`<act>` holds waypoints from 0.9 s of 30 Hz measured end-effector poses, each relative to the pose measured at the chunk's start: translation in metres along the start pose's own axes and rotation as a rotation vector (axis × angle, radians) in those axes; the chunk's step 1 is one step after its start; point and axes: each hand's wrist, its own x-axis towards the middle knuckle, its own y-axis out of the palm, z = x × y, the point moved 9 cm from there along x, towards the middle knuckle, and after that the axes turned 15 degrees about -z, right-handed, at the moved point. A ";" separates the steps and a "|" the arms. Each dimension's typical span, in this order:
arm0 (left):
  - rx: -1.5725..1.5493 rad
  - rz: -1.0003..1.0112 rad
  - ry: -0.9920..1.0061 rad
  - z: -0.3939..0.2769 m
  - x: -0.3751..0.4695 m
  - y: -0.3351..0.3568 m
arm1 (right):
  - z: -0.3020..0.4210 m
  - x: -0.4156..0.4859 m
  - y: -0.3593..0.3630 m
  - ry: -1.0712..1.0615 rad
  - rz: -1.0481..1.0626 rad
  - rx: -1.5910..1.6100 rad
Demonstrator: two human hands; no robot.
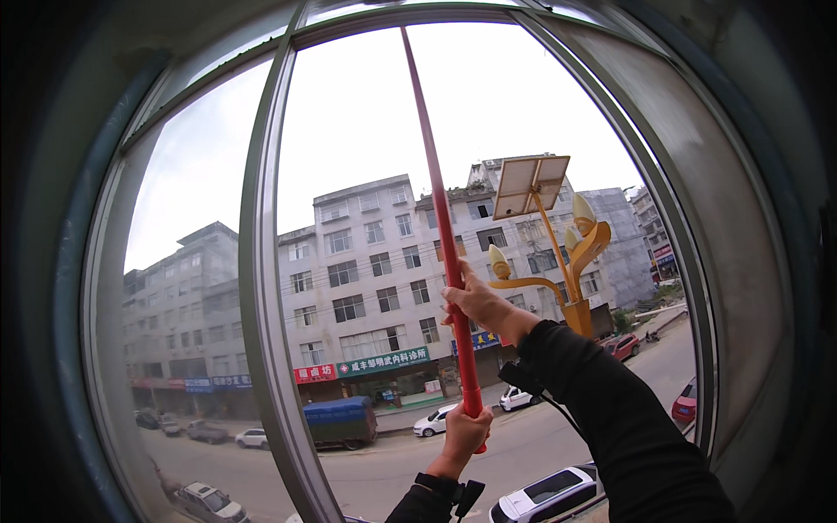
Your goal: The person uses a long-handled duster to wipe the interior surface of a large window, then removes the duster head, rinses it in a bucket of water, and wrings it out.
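A long red pole [443, 216] rises from the lower middle to the top of the window opening, and its far end goes out of sight at the upper frame. My left hand [465, 431] is closed round the pole's lower end. Higher up, my right hand [476, 297] grips the same pole, its arm reaching in from the lower right. Both sleeves are black, and a small black device with a cable sits at each wrist. Behind the pole is the open middle part of a metal-framed window.
A metal window post [261, 261] stands left of the pole, beside a glass pane [189, 261]. Another frame post [654, 170] curves down on the right. Outside are a yellow street lamp [579, 317] with a solar panel [531, 186], a street with parked vehicles, and multi-storey buildings.
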 end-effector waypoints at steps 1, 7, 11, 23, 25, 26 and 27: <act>0.038 0.008 0.012 0.001 0.002 0.002 | 0.002 -0.001 -0.008 -0.008 -0.006 0.015; 0.171 0.077 0.146 0.007 0.007 0.013 | 0.005 -0.021 -0.064 -0.015 -0.131 0.013; 0.189 0.078 0.144 0.022 -0.006 0.019 | -0.003 -0.038 -0.075 -0.004 -0.134 -0.018; 0.141 -0.115 0.330 0.113 -0.129 -0.063 | -0.096 -0.165 -0.033 -0.027 -0.049 -0.007; 0.242 0.015 0.004 0.174 -0.150 -0.082 | -0.125 -0.196 -0.027 0.037 0.000 0.002; 0.276 0.027 -0.053 0.194 -0.159 -0.093 | -0.143 -0.207 -0.027 0.116 -0.015 -0.022; 0.309 0.037 -0.109 0.213 -0.168 -0.103 | -0.155 -0.218 -0.024 0.149 -0.024 -0.004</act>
